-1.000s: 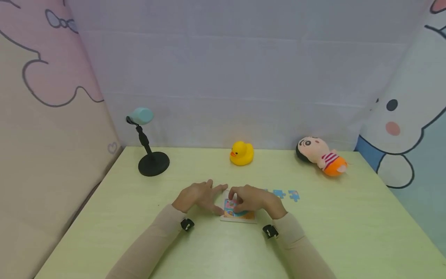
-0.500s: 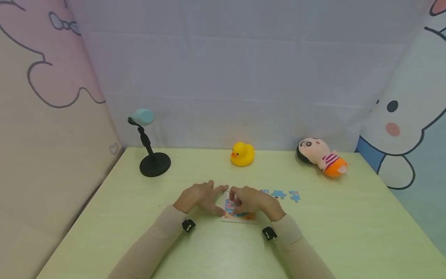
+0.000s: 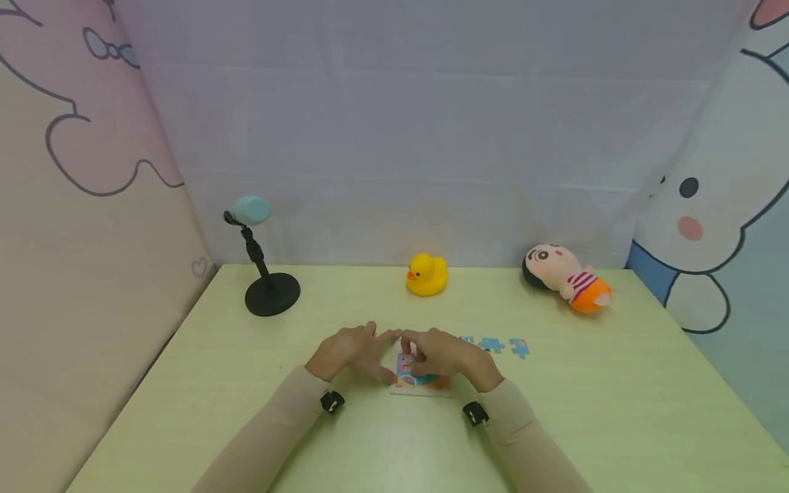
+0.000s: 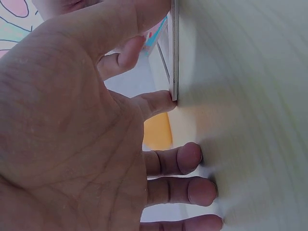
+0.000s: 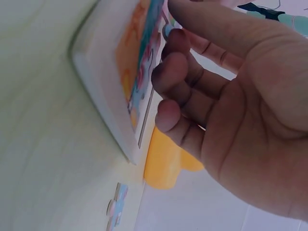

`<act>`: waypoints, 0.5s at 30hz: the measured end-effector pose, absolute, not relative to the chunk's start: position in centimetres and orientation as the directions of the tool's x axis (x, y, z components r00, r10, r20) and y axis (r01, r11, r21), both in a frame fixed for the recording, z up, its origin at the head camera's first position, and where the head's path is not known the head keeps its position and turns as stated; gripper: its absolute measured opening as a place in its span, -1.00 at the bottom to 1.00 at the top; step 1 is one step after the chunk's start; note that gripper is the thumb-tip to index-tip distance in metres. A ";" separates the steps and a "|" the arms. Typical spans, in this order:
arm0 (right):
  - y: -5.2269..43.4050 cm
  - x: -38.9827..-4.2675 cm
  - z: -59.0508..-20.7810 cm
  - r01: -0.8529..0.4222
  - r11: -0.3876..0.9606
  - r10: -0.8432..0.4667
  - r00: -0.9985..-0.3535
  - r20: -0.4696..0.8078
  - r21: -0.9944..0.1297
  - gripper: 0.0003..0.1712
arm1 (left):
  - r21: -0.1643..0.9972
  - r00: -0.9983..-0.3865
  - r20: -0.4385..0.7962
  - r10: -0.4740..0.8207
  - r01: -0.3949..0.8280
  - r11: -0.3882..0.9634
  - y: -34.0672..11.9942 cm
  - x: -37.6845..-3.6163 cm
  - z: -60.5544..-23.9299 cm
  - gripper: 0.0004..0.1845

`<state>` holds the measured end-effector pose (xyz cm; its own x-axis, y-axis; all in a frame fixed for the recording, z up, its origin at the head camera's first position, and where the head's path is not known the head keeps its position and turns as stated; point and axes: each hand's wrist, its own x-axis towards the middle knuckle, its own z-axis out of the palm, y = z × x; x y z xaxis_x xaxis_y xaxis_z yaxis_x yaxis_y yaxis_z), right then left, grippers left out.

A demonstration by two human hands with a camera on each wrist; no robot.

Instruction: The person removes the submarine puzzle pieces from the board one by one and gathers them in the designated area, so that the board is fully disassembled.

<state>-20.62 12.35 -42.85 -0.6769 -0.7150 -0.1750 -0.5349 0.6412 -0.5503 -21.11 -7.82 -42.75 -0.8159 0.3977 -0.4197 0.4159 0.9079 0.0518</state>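
Puzzle board (image 3: 424, 383) lies flat on the pale green worktop (image 3: 616, 411), lower centre of the head view, part-covered by both hands; left hand (image 3: 351, 350) rests at the board's left edge, fingers mostly straight and spread, fingertips (image 4: 190, 158) down on the worktop, one finger touching the board's edge in the left wrist view; holds nothing that shows; right hand (image 3: 445, 353) sits over the board's upper part, fingers curled, tips pressed down on the coloured picture face (image 5: 139, 72); whether a piece is pinched beneath them I cannot tell, as the fingers hide it; three loose blue puzzle pieces (image 3: 495, 344) lie in a row just right of the right hand, apart from the board; yellow rubber duck (image 3: 427, 274) stands beyond at centre, plush doll (image 3: 566, 276) lies further right, black stand with a teal head (image 3: 261, 263) at left, all well clear of the work; judgement: step in hand looks to be seating a piece into the board, left hand steadying the frame; next move would call for even downward pressure till the piece sits flush, then a reach right for the nearest loose piece while the board is kept from sliding.
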 end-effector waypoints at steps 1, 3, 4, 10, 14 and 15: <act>12.3 -20.7 -42.9 -0.549 0.629 -0.725 -0.670 -0.159 -0.550 -0.74 | 0.051 -0.815 -0.422 0.398 0.416 0.908 -7.8 -21.2 -42.8 -0.03; 12.3 -20.8 -42.9 -0.580 0.612 -0.739 -0.662 -0.127 -0.538 -0.78 | 0.047 -0.814 -0.425 0.395 0.416 0.908 -7.8 -21.2 -42.9 -0.03; 12.2 -20.9 -42.9 -0.597 0.607 -0.744 -0.659 -0.110 -0.525 -0.81 | 0.047 -0.815 -0.425 0.395 0.415 0.908 -7.8 -21.3 -42.9 -0.03; 12.0 -21.1 -42.7 -0.620 0.589 -0.747 -0.663 -0.056 -0.518 -0.93 | 0.053 -0.818 -0.413 0.401 0.418 0.907 -7.8 -21.3 -42.8 -0.04; 12.2 -21.0 -42.6 -0.610 0.569 -0.752 -0.658 -0.048 -0.551 -0.94 | 0.066 -0.816 -0.417 0.400 0.412 0.909 -7.7 -21.3 -42.7 -0.04; 12.2 -20.9 -42.6 -0.614 0.562 -0.755 -0.655 -0.041 -0.554 -0.93 | 0.067 -0.816 -0.417 0.400 0.411 0.909 -7.7 -21.3 -42.7 -0.04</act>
<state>-20.94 12.23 -42.60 -0.6549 -0.7546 -0.0407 -0.6135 0.5623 -0.5544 -21.26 -7.74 -42.70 -0.8161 0.3996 -0.4174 0.4111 0.9091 0.0666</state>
